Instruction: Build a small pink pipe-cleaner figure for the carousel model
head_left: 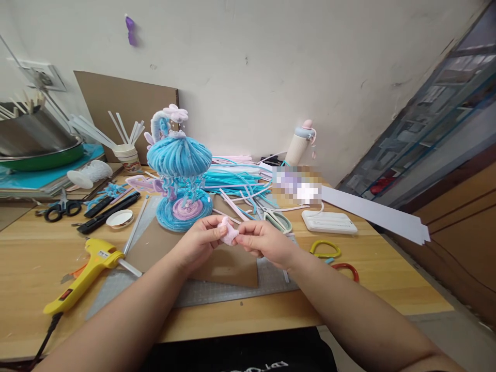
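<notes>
Between my two hands is a small pale pink fuzzy piece (228,231), bent out of what looks like pipe cleaner. Thumb and fingers of my left hand (201,238) pinch its left side. My right hand (267,242) grips its right end with the fingertips. Both hands hover above a brown cardboard sheet (232,268) on a grey cutting mat (116,289). Just behind my left hand stands a blue pipe-cleaner jellyfish (179,156) with curly tentacles, on a round blue base (165,214) with a pink spiral centre.
A yellow glue gun (89,268) lies at the left, near black scissors (62,207) and a tape roll (119,219). Blue and pink pipe cleaners (232,181) lie behind the jellyfish. Green-handled scissors (277,219), a white power bank (329,222) and a bottle (300,144) are on the right.
</notes>
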{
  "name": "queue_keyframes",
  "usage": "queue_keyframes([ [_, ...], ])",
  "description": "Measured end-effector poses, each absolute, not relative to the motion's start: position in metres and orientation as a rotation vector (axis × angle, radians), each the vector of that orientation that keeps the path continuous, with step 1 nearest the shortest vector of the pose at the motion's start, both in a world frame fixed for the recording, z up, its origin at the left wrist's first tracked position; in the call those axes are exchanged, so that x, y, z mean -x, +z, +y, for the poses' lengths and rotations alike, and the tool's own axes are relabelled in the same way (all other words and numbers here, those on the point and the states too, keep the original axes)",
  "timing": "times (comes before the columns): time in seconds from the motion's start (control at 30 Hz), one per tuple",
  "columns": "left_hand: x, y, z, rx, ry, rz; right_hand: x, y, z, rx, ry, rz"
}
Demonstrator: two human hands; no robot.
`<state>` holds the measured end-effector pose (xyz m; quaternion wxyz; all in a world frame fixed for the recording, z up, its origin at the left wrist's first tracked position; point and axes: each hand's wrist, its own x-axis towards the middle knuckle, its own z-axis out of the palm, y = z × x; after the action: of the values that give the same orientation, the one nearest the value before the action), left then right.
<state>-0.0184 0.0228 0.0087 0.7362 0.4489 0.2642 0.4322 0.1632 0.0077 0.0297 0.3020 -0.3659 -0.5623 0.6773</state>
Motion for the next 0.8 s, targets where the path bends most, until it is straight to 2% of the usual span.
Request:
queue_keyframes([
  [0.1,0.024,0.015,0.022,-1.065,0.755,0.532,-0.167,0.028,0.007,0.931,1.986,-1.539],
  [0.27,0.03,0.026,0.019,-1.307,0.446,0.518,-0.17,0.021,0.011,0.852,2.497,-1.405],
  [0.4,0.032,0.033,0.018,-1.485,0.341,0.505,-0.168,0.019,0.012,0.802,2.676,-1.39],
  [0.5,0.032,0.037,0.018,-1.684,0.368,0.53,-0.166,0.022,0.008,0.917,2.493,-1.515],
  [0.8,0.028,0.016,0.023,-1.782,0.488,0.839,-0.161,0.01,0.008,1.327,1.494,-1.994],
])
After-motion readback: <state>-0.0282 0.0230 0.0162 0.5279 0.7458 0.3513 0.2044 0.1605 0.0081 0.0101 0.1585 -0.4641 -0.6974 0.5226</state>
